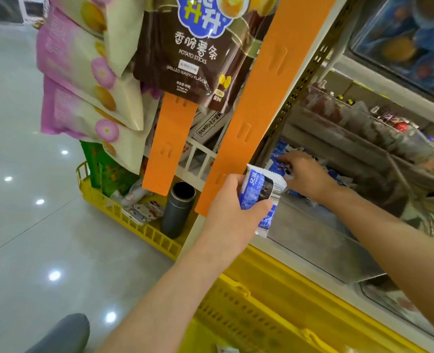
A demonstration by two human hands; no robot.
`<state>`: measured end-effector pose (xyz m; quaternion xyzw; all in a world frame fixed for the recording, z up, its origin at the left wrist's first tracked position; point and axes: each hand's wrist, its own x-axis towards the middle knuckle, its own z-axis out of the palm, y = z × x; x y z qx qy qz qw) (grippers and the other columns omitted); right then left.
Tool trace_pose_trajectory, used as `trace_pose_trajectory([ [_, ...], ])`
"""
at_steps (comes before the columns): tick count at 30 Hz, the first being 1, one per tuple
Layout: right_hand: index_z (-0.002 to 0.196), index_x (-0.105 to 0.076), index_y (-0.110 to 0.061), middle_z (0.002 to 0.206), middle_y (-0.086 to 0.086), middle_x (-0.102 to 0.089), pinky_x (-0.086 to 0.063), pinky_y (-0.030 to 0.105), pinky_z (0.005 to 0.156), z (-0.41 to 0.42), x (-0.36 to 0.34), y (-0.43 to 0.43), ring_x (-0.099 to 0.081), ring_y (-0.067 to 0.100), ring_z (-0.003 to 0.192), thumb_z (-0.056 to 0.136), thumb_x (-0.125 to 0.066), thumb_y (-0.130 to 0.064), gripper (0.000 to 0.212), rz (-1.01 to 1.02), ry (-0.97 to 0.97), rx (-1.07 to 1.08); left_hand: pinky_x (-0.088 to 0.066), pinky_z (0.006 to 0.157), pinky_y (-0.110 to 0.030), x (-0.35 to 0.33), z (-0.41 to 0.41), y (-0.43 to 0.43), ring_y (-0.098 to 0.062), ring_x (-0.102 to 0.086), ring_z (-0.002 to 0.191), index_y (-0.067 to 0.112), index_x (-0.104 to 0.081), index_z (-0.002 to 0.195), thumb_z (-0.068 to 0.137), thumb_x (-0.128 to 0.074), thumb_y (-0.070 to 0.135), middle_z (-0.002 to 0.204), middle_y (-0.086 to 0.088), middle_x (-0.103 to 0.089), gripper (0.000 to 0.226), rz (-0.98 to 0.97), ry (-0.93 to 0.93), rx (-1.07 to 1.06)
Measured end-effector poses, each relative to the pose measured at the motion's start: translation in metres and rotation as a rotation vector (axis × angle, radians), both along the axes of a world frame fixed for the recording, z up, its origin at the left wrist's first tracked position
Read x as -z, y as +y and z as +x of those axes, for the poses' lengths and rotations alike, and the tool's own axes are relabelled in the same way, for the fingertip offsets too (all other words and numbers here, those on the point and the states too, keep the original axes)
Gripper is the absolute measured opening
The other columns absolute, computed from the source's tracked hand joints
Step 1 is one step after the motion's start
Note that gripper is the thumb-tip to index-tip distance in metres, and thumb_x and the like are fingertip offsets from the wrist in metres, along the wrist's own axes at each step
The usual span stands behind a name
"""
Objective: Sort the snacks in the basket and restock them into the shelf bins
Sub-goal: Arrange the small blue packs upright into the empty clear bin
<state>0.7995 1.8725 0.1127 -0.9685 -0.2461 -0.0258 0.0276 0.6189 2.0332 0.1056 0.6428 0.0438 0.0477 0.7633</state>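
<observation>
My left hand (232, 200) grips a small bundle of blue-and-white snack packets (260, 193) just in front of the shelf edge. My right hand (303, 171) reaches into a clear shelf bin (320, 240), fingers curled on blue-and-white packets (278, 159) lying inside it. Whether it pinches one or only touches them is unclear. A yellow basket (238, 309) sits below my arms at the bottom of the view.
Two orange hanging strips (259, 103) carry chip bags, including a brown potato-sticks bag (185, 54) and pink bags (83, 93). A second yellow crate (139, 230) on the floor holds a grey flask (176, 210). More shelf bins (363, 133) run to the right.
</observation>
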Motion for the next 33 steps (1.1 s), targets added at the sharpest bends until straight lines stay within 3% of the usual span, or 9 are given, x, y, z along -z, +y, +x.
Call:
trace_pose_trajectory([
  [7, 0.140, -0.039, -0.006, 0.141, 0.015, -0.043, -0.033, 0.039, 0.108, 0.006, 0.001, 0.003, -0.038, 0.029, 0.130, 0.084, -0.067, -0.029, 0.067, -0.050, 0.034, 0.020, -0.044, 0.052, -0.002, -0.003, 0.002, 0.001, 0.001, -0.058, 0.070, 0.024, -0.041, 0.105, 0.085, -0.064, 0.016, 0.092, 0.013, -0.055, 0.031, -0.015, -0.016, -0.047],
  [10, 0.139, -0.038, -0.005, 0.143, 0.016, -0.040, -0.032, 0.037, 0.107, -0.009, -0.011, 0.007, -0.037, 0.029, 0.131, 0.087, -0.063, -0.031, 0.063, 0.108, 0.015, 0.047, -0.044, 0.050, -0.002, -0.003, 0.001, -0.001, 0.003, -0.059, 0.068, 0.024, -0.042, 0.107, 0.087, -0.062, 0.012, 0.094, 0.011, -0.056, 0.031, -0.022, -0.004, -0.018],
  [15, 0.107, -0.058, -0.014, 0.106, 0.008, -0.064, -0.046, 0.026, 0.076, -0.077, -0.039, 0.004, -0.058, 0.016, 0.090, 0.098, -0.043, -0.030, 0.024, 0.566, -0.050, 0.081, -0.048, 0.057, -0.005, -0.003, -0.008, -0.001, 0.001, -0.059, 0.084, 0.035, -0.043, 0.108, 0.085, -0.061, 0.007, 0.099, 0.015, -0.057, 0.040, 0.041, -0.013, 0.055],
  [18, 0.105, -0.060, -0.007, 0.102, 0.009, -0.065, -0.046, 0.041, 0.087, -0.123, -0.045, -0.002, -0.059, 0.024, 0.096, 0.099, -0.037, -0.034, 0.036, 0.467, 0.135, 0.030, -0.053, 0.064, -0.014, -0.002, -0.016, -0.006, -0.006, -0.064, 0.091, 0.037, -0.042, 0.112, 0.083, -0.065, 0.008, 0.106, 0.008, -0.061, 0.046, 0.023, -0.042, 0.134],
  [21, 0.106, -0.062, -0.010, 0.101, 0.014, -0.066, -0.050, 0.045, 0.082, -0.159, -0.050, -0.010, -0.062, 0.027, 0.091, 0.097, -0.044, -0.030, 0.028, 0.473, 0.236, -0.030, -0.052, 0.061, -0.014, -0.003, -0.025, -0.014, -0.007, -0.065, 0.091, 0.027, -0.045, 0.113, 0.083, -0.066, 0.008, 0.111, 0.007, -0.063, 0.041, 0.047, -0.032, 0.189],
  [24, 0.089, -0.059, -0.026, 0.092, 0.004, -0.069, -0.058, 0.029, 0.066, -0.185, -0.058, -0.020, -0.067, 0.021, 0.084, 0.091, -0.057, -0.023, 0.004, 0.746, 0.224, -0.009, -0.051, 0.063, -0.015, -0.004, -0.033, -0.024, 0.000, -0.064, 0.085, 0.023, -0.047, 0.114, 0.082, -0.067, 0.011, 0.111, 0.007, -0.063, 0.039, 0.049, -0.069, 0.137],
  [26, 0.084, -0.057, -0.028, 0.089, -0.009, -0.067, -0.055, 0.021, 0.069, -0.200, -0.062, -0.026, -0.065, 0.010, 0.085, 0.085, -0.066, -0.019, 0.012, 0.836, 0.121, -0.034, -0.052, 0.068, -0.018, -0.005, -0.039, -0.029, -0.003, -0.065, 0.085, 0.019, -0.048, 0.115, 0.084, -0.065, 0.017, 0.107, 0.003, -0.064, 0.035, 0.015, -0.043, 0.076],
  [29, 0.084, -0.059, -0.024, 0.097, -0.016, -0.062, -0.051, 0.023, 0.081, -0.222, -0.061, -0.033, -0.060, 0.002, 0.094, 0.079, -0.071, -0.016, 0.016, 0.656, -0.076, -0.170, -0.057, 0.073, -0.030, -0.011, -0.048, -0.040, -0.018, -0.068, 0.082, 0.007, -0.055, 0.118, 0.096, -0.047, 0.027, 0.100, -0.010, -0.068, 0.031, -0.143, 0.088, 0.138],
  [33, 0.082, -0.065, -0.011, 0.109, 0.004, -0.063, -0.054, 0.037, 0.068, -0.237, -0.055, -0.045, -0.061, 0.017, 0.098, 0.080, -0.069, -0.014, 0.005, 0.279, -0.264, -0.352, -0.056, 0.070, -0.036, -0.014, -0.057, -0.046, -0.024, -0.068, 0.089, 0.009, -0.055, 0.119, 0.094, -0.032, 0.046, 0.109, -0.017, -0.067, 0.050, -0.549, 0.170, 0.257],
])
